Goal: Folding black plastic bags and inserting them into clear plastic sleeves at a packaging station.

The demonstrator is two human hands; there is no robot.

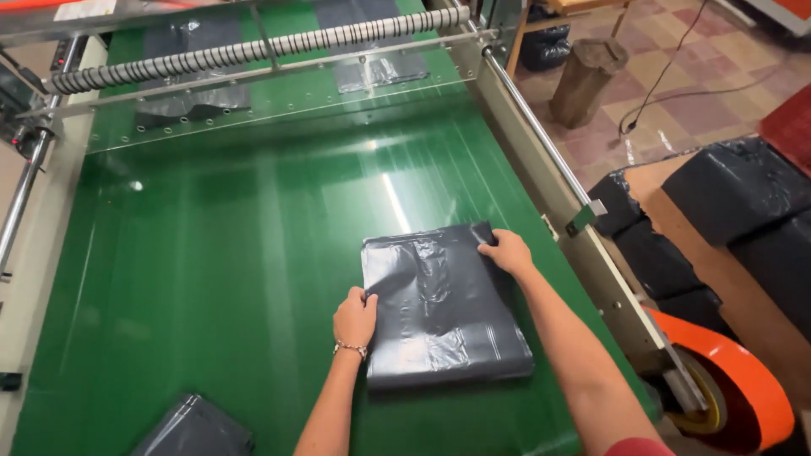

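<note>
Head view looks down on a green belt (211,270) with a flat stack of dark grey bags (443,308) lying near its right side. Left hand (355,317) sits at the stack's left edge, fingers curled narrow and pinching that edge, a bracelet (349,347) on the wrist. Right hand (507,251) rests on the stack's far right corner, fingers bent down over the edge, thumb on top. Another grey bag (196,426) lies at the belt's near left. Black bundles (735,190) sit on the floor to the right, beside an orange roll (743,371).
</note>
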